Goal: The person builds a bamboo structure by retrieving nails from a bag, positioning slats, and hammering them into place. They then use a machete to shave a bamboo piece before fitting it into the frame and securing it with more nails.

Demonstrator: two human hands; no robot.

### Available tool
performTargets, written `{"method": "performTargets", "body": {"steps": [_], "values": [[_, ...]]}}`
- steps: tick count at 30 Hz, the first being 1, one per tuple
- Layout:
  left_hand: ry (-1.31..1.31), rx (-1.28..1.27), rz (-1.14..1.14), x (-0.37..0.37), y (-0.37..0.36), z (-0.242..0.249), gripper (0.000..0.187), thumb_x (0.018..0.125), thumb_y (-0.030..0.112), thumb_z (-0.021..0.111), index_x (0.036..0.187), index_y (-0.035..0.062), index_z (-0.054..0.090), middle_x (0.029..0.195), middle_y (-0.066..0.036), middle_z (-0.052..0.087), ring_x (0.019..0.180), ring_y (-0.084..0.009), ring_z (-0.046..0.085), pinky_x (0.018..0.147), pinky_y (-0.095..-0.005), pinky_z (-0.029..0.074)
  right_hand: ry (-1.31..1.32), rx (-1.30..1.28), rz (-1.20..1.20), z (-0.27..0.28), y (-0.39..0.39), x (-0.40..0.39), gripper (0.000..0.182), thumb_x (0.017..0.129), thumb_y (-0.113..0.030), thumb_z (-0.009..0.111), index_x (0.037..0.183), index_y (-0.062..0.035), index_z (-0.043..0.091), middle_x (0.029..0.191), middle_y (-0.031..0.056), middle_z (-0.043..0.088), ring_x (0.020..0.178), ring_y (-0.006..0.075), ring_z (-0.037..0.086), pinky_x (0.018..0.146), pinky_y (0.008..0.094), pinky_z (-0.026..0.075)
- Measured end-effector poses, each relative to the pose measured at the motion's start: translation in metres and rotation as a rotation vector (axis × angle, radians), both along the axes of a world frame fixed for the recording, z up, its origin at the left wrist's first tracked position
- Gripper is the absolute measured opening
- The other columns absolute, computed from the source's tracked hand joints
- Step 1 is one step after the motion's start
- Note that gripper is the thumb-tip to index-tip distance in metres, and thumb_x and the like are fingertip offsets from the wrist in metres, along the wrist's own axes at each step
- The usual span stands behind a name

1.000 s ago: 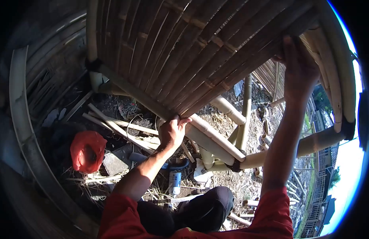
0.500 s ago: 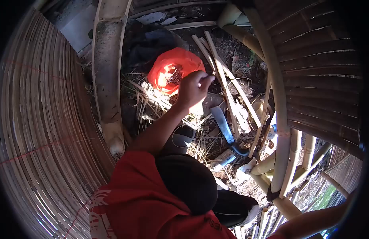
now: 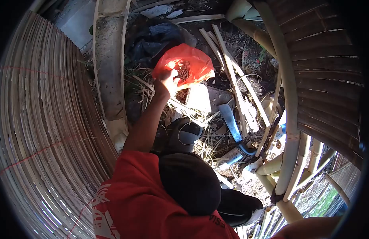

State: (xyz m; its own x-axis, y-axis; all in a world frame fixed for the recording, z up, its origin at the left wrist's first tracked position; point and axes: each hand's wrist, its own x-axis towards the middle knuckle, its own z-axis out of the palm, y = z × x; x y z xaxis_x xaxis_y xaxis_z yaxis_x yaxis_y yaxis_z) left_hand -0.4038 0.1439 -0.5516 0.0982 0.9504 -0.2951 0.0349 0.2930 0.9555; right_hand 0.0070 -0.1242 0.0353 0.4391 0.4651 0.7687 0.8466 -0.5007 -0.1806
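My left hand (image 3: 166,84) is at the near left rim of a red plastic bag (image 3: 200,65), fingers bent and closed on its edge. Thin brown pieces (image 3: 183,71) show inside the bag's mouth; I cannot make out what they are. Only the forearm (image 3: 312,228) of my right arm shows, at the lower right edge, with the hand out of view. Right of my knees lies a large knife (image 3: 230,121) with a broad blade and a dark curved handle. Beside the handle is a small labelled container (image 3: 231,158).
Long split bamboo strips (image 3: 237,79) lie right of the bag. A bamboo slat screen (image 3: 45,115) stands at left beside a thick split bamboo piece (image 3: 109,59). Bamboo posts (image 3: 290,119) and a slatted panel (image 3: 328,75) rise at right. Dark plastic (image 3: 152,42) lies behind the bag.
My left hand has moved left and slightly down, from in front of the bag's right side to its left rim. The bag's mouth is more visible. The view has shifted slightly.
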Motion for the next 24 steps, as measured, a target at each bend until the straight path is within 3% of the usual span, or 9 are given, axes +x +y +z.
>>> {"method": "performTargets", "body": {"steps": [2, 3, 7, 10, 12, 14, 16, 19, 24], "values": [[0.942, 0.405, -0.389, 0.008, -0.011, 0.031, 0.036, 0.085, 0.02, 0.077, 0.117, 0.0077, 0.067, 0.119, -0.019, 0.066, 0.11, -0.0354, 0.065, 0.091, -0.0446, 0.056, -0.007, -0.016, 0.029, 0.004, -0.006, 0.007, 0.091, 0.093, -0.03, 0.078, 0.157, 0.0067, 0.026, 0.099, 0.024, 0.072, 0.074, 0.0246, 0.074, 0.056, 0.0285, 0.065], [1.01, 0.703, -0.268, 0.013, -0.017, 0.03, 0.031, 0.086, 0.023, 0.077, 0.111, 0.0067, 0.067, 0.113, -0.019, 0.067, 0.108, -0.0371, 0.064, 0.092, -0.0471, 0.054, -0.006, -0.018, 0.031, 0.003, -0.004, 0.005, 0.091, 0.093, -0.03, 0.078, 0.157, 0.0067, 0.026, 0.099, 0.024, 0.072, 0.074, 0.0246, 0.074, 0.056, 0.0285, 0.065], [1.082, 0.524, -0.164, 0.025, 0.0, 0.04, 0.037, 0.086, 0.026, 0.079, 0.114, 0.006, 0.066, 0.111, -0.019, 0.066, 0.108, -0.0378, 0.063, 0.092, -0.0479, 0.052, 0.003, -0.039, 0.058, 0.0, -0.001, -0.001, 0.088, 0.096, -0.028, 0.075, 0.157, 0.0078, 0.024, 0.088, 0.0185, 0.071, 0.069, 0.0213, 0.071, 0.055, 0.0274, 0.062], [1.044, 0.61, 0.022, 0.025, -0.001, 0.047, 0.035, 0.087, 0.026, 0.078, 0.113, 0.005, 0.065, 0.109, -0.018, 0.065, 0.098, -0.0369, 0.066, 0.086, -0.0485, 0.053, 0.014, -0.037, 0.066, 0.004, -0.005, 0.007, 0.087, 0.097, -0.027, 0.074, 0.157, 0.0083, 0.023, 0.086, 0.017, 0.07, 0.068, 0.0202, 0.069, 0.055, 0.0269, 0.061], [1.061, 0.673, 0.008, 0.023, -0.008, 0.054, 0.03, 0.086, 0.021, 0.078, 0.11, 0.0067, 0.066, 0.109, -0.016, 0.063, 0.091, -0.0348, 0.068, 0.08, -0.0473, 0.055, 0.028, -0.034, 0.075, 0.006, -0.009, 0.011, 0.086, 0.097, -0.027, 0.073, 0.157, 0.0086, 0.023, 0.084, 0.016, 0.069, 0.067, 0.0195, 0.069, 0.054, 0.0266, 0.061], [0.874, 0.698, -0.158, 0.018, -0.014, 0.057, 0.027, 0.085, 0.017, 0.079, 0.107, 0.0083, 0.067, 0.108, -0.015, 0.062, 0.089, -0.0332, 0.068, 0.076, -0.0458, 0.057, 0.048, -0.04, 0.095, 0.008, -0.011, 0.017, 0.085, 0.098, -0.026, 0.072, 0.157, 0.0089, 0.022, 0.082, 0.015, 0.069, 0.066, 0.0187, 0.068, 0.054, 0.0262, 0.06], [0.827, 0.663, -0.19, 0.013, -0.018, 0.053, 0.025, 0.082, 0.011, 0.079, 0.105, 0.0096, 0.068, 0.107, -0.014, 0.062, 0.093, -0.0332, 0.068, 0.076, -0.044, 0.057, 0.028, -0.055, 0.083, 0.007, -0.011, 0.015, 0.085, 0.098, -0.024, 0.072, 0.158, 0.0086, 0.021, 0.081, 0.0137, 0.068, 0.065, 0.0176, 0.066, 0.054, 0.0258, 0.059], [0.899, 0.681, -0.255, 0.009, -0.018, 0.042, 0.022, 0.081, 0.01, 0.078, 0.1, 0.0082, 0.068, 0.109, -0.013, 0.064, 0.094, -0.0348, 0.068, 0.079, -0.0452, 0.057, 0.03, -0.033, 0.062, 0.006, -0.011, 0.015, 0.085, 0.099, -0.022, 0.071, 0.159, 0.0079, 0.019, 0.08, 0.0125, 0.066, 0.064, 0.0167, 0.065, 0.053, 0.0253, 0.057], [0.951, 0.556, -0.276, 0.007, -0.02, 0.035, 0.029, 0.081, 0.016, 0.077, 0.109, 0.01, 0.072, 0.108, -0.014, 0.071, 0.102, -0.0375, 0.068, 0.088, -0.0474, 0.056, 0.008, -0.039, 0.108, 0.002, -0.005, 0.006, 0.088, 0.098, -0.021, 0.072, 0.16, 0.0072, 0.017, 0.08, 0.013, 0.067, 0.063, 0.0175, 0.065, 0.053, 0.0257, 0.057]]}}
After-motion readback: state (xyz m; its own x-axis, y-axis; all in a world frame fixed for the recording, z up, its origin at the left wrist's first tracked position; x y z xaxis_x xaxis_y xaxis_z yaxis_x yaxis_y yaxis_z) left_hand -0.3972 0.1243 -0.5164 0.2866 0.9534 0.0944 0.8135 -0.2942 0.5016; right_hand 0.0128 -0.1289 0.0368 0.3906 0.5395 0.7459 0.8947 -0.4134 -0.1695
